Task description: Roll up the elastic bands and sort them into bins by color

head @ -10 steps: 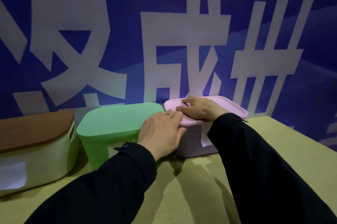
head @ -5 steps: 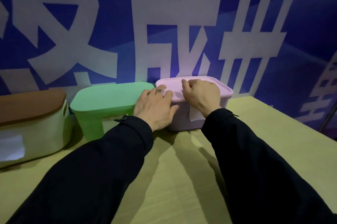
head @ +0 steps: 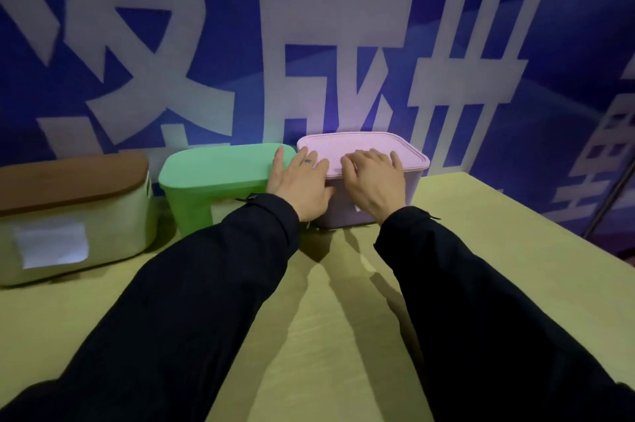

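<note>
Both arms stretched forward over the surface [head: 515,249]. Left hand [head: 302,184] and right hand [head: 374,181] lie flat, fingers straight, on the near edge of the pink bin [head: 385,146] lid, gripping nothing. Green bin [head: 216,167] just left; no elastic bands visible.

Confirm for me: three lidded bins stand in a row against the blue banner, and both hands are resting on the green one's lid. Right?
Not quite. In the head view the left hand and right hand rest on the pink bin, at the right end of the row, not on the green bin. The brown-lidded bin stands at the left; all three are lidded.
</note>
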`<move>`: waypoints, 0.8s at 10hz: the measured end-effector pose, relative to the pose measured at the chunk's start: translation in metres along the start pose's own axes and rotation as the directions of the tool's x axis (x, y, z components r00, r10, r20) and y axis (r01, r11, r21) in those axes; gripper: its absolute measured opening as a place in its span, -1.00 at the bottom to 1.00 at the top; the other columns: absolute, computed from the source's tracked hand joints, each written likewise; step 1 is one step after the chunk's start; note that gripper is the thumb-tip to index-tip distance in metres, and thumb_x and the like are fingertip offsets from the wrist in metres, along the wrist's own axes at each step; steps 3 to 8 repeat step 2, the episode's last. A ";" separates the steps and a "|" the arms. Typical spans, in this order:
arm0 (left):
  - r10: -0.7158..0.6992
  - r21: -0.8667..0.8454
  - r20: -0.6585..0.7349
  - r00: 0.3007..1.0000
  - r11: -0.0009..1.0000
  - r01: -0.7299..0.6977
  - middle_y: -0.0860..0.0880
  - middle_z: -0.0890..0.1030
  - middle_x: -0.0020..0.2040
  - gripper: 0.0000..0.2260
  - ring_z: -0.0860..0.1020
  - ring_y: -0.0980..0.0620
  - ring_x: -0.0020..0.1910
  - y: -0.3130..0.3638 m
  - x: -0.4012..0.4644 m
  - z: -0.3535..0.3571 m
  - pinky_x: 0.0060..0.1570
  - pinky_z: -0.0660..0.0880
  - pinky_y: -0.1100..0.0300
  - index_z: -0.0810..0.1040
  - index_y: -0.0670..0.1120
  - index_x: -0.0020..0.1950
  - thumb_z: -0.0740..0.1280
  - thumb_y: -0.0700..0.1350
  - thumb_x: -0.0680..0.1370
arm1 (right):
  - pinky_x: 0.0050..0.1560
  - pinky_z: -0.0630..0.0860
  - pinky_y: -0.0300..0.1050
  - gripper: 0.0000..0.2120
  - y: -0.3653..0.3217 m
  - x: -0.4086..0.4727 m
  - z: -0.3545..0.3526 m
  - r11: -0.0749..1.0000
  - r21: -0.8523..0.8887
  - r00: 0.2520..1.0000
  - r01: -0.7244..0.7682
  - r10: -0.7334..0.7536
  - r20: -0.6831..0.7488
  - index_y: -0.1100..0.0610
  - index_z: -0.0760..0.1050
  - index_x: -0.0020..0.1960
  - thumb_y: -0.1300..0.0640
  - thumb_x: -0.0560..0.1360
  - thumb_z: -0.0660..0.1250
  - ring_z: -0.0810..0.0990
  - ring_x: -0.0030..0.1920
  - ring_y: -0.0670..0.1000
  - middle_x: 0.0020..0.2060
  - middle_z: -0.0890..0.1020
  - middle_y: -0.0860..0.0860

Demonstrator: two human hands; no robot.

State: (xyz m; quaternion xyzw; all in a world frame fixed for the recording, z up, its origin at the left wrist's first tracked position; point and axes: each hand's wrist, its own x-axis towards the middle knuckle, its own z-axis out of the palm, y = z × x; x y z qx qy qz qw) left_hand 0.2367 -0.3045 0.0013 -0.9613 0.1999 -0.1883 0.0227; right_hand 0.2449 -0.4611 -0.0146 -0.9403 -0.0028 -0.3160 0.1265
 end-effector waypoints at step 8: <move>-0.229 -0.472 -0.173 0.958 0.873 0.124 -0.14 0.66 -0.07 -0.76 0.58 -0.24 -0.04 -0.007 -0.053 -0.016 -0.05 0.50 -0.02 0.63 -0.08 -0.05 0.20 -0.04 0.64 | 0.08 0.52 0.05 -0.71 -0.020 -0.042 -0.026 0.979 0.189 0.995 0.073 -0.058 -0.080 0.05 0.68 0.06 -0.04 0.58 0.23 0.58 0.07 0.13 0.07 0.69 0.02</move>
